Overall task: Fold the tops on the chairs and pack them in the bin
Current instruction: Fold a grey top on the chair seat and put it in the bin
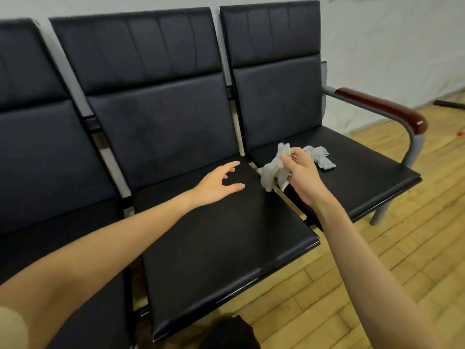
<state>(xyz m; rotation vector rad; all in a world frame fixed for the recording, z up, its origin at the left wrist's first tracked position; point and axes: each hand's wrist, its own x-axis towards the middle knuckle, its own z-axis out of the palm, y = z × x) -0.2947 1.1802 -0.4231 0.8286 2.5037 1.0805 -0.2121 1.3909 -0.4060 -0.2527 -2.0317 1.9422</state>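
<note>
The right hand (300,176) grips a crumpled pale grey top (273,170), held in the air over the gap between the middle seat (214,248) and the right seat (352,177). The left hand (217,186) is released, fingers spread, hovering above the middle seat. A second grey top (320,159) lies bunched on the right seat, near the backrest.

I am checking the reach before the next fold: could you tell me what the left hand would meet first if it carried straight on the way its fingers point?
Probably the light grey top held in the right hand; the left hand is open, though depth is uncertain.
</note>
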